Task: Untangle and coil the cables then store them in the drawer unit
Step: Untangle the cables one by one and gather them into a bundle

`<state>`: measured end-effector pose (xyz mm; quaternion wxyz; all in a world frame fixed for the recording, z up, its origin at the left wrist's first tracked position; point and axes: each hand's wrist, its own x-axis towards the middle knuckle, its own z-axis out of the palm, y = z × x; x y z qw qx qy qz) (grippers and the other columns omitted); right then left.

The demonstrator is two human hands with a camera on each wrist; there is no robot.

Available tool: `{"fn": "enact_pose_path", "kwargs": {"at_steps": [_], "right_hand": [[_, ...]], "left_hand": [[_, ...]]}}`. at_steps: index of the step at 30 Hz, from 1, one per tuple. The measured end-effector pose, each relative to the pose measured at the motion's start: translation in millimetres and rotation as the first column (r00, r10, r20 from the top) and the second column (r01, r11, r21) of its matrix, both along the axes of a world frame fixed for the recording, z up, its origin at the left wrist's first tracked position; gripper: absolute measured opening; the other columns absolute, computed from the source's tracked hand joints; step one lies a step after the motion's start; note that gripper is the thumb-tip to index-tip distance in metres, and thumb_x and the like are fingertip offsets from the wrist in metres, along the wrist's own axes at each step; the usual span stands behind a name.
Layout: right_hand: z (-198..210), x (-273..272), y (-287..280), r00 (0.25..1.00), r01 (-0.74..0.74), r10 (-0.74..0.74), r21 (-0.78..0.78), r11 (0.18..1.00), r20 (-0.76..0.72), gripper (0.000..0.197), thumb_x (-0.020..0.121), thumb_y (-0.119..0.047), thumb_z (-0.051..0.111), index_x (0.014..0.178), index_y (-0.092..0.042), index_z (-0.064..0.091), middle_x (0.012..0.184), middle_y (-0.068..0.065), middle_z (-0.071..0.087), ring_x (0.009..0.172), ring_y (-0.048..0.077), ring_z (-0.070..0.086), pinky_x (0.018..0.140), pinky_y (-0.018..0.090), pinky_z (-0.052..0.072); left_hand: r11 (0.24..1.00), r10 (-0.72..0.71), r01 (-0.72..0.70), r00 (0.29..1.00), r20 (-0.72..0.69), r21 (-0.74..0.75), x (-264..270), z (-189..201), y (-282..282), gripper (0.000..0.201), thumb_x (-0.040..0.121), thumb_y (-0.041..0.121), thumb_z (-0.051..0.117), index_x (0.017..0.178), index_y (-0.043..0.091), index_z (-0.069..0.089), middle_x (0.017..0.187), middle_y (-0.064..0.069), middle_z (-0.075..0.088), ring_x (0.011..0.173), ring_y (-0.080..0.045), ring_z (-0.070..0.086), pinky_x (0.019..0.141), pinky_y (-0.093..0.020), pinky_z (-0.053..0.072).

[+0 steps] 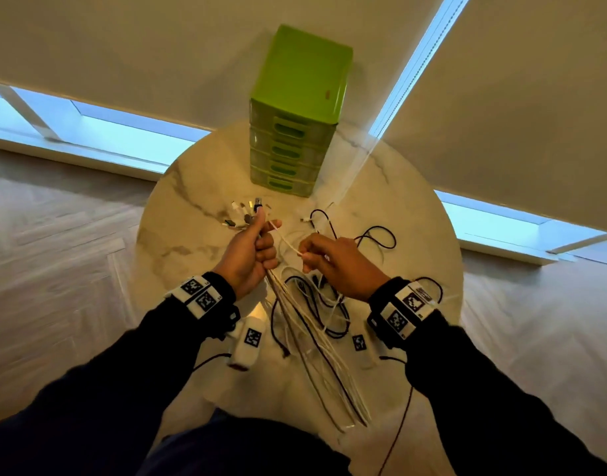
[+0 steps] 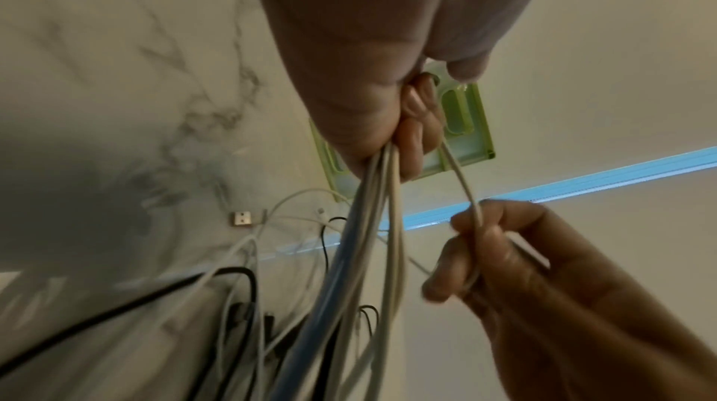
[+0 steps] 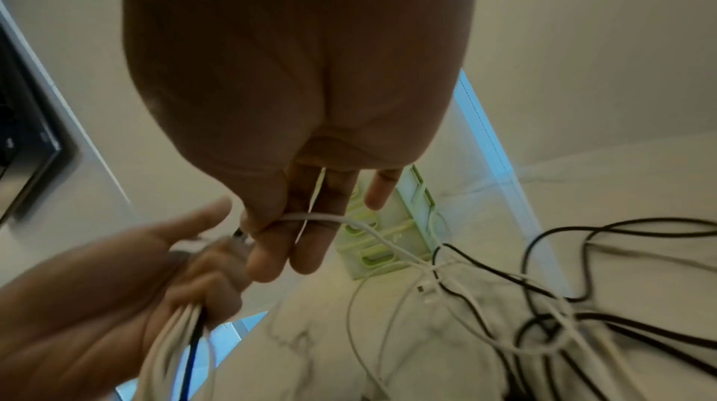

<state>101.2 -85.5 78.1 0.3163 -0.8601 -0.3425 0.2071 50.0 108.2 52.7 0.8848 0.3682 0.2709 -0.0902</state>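
Observation:
My left hand grips a bundle of white and black cables near their plugs, which fan out above the fist. The strands hang down over the table's near edge. My right hand pinches a single white cable that runs across from the left fist. In the left wrist view the left hand grips the bundle while the right hand pinches the single strand. A green drawer unit stands at the table's far side, drawers shut.
A round marble table carries loose black and white cables on its right half. White tagged blocks hang under my wrists. Window blinds stand behind the table, wood floor to the left.

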Motion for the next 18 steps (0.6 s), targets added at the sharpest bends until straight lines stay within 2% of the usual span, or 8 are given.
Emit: {"fn": "enact_pose_path", "kwargs": {"at_steps": [2,4,7,9,11,14,16,18], "right_hand": [[-5,-17,-15,0.999,-0.018,0.019,-0.021,1.0,0.044,0.009,0.102,-0.027,0.052,0.102,-0.021,0.059,0.078,-0.014,0.069,0.074,0.004,0.065,0.083,0.039,0.052],[-4,-33,-24,0.999,0.01,-0.01,-0.005,1.0,0.048,0.013,0.103,-0.03,0.052,0.106,-0.02,0.058,0.08,-0.017,0.067,0.076,0.001,0.063,0.082,0.036,0.05],[2,-51,-22,0.995,0.082,-0.078,0.059,0.995,-0.067,0.024,0.104,-0.041,0.047,0.114,-0.02,0.054,0.088,-0.009,0.072,0.079,0.002,0.066,0.075,0.025,0.047],[8,-61,-16,0.988,0.102,-0.093,0.077,0.992,-0.12,0.023,0.106,-0.043,0.041,0.112,-0.022,0.05,0.088,-0.005,0.072,0.08,0.007,0.067,0.074,0.029,0.051],[11,-68,-15,0.978,0.165,-0.148,0.112,0.98,-0.144,0.019,0.108,-0.037,0.038,0.104,-0.022,0.049,0.078,0.0,0.068,0.072,0.013,0.066,0.07,0.032,0.05],[19,-72,-21,0.932,0.36,-0.347,0.188,0.914,-0.102,0.02,0.108,-0.031,0.039,0.098,-0.019,0.05,0.067,0.003,0.06,0.057,0.01,0.058,0.06,0.025,0.047],[28,-73,-28,0.909,0.414,-0.412,0.208,0.886,-0.054,0.018,0.108,-0.031,0.04,0.097,-0.021,0.051,0.063,-0.004,0.056,0.052,0.004,0.053,0.056,0.02,0.041],[38,-74,-32,0.927,0.369,-0.375,0.166,0.915,0.011,0.017,0.107,-0.033,0.041,0.098,-0.023,0.051,0.065,-0.007,0.053,0.054,0.003,0.052,0.055,0.021,0.037]], "left_hand": [[0.999,-0.039,0.038,0.998,0.048,0.037,-1,7,-8,0.033,0.104,0.042,0.045,0.102,0.011,0.056,0.053,0.009,0.021,0.043,-0.005,0.018,0.043,-0.021,0.018],[0.991,-0.1,0.09,0.99,0.104,0.096,-5,14,-16,0.027,0.106,0.035,0.045,0.096,0.012,0.056,0.054,0.009,0.021,0.044,-0.006,0.018,0.043,-0.021,0.018],[0.96,-0.221,0.188,0.964,0.145,0.209,-14,23,-28,0.027,0.105,0.034,0.046,0.095,0.012,0.059,0.058,0.006,0.018,0.048,-0.008,0.018,0.046,-0.023,0.018],[0.93,-0.286,0.239,0.948,0.141,0.281,-20,29,-36,0.029,0.105,0.035,0.048,0.099,0.011,0.063,0.06,0.004,0.018,0.05,-0.009,0.018,0.046,-0.024,0.019],[0.928,-0.299,0.255,0.945,0.135,0.272,-23,34,-43,0.031,0.105,0.036,0.047,0.109,0.01,0.065,0.059,0.006,0.019,0.05,-0.008,0.02,0.046,-0.022,0.021],[0.957,-0.252,0.23,0.961,0.114,0.179,-24,40,-47,0.032,0.102,0.037,0.051,0.116,0.011,0.06,0.059,0.008,0.022,0.05,-0.007,0.021,0.048,-0.022,0.02],[0.964,-0.234,0.215,0.966,0.11,0.157,-25,42,-47,0.03,0.092,0.04,0.063,0.108,0.016,0.056,0.06,0.009,0.024,0.052,-0.007,0.022,0.051,-0.023,0.02],[0.96,-0.245,0.218,0.958,0.151,0.177,-28,44,-48,0.025,0.084,0.038,0.07,0.092,0.022,0.053,0.06,0.009,0.024,0.052,-0.008,0.023,0.053,-0.025,0.021]]}}
